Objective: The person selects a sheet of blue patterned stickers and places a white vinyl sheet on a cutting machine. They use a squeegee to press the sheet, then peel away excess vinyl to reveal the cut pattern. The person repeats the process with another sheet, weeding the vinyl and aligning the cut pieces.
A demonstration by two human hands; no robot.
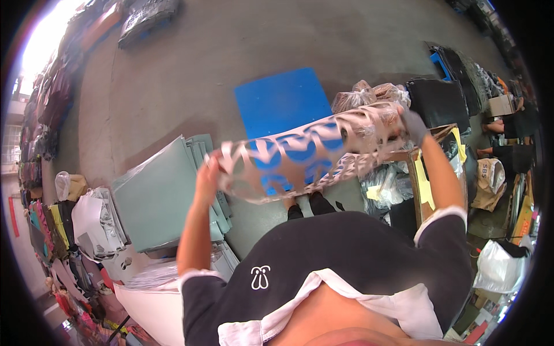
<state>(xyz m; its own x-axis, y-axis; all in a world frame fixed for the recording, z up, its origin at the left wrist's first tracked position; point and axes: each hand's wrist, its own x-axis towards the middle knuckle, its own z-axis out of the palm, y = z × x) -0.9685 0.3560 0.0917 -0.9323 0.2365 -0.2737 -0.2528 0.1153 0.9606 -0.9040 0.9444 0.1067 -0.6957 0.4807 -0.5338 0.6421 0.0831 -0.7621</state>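
A pale sheet point(306, 153) with many cut-out holes is held stretched in the air above the grey floor point(190, 69), over a blue square mat point(277, 101) that shows through the holes. The left hand point(206, 173) is clamped on the sheet's left end and the gloved right hand point(411, 124) is clamped on its right end, both arms raised and spread apart. A stack of grey-green sheets point(161, 196) lies on the floor at left, and clear plastic bags point(369, 95) lie beside a black case point(438, 101) at right.
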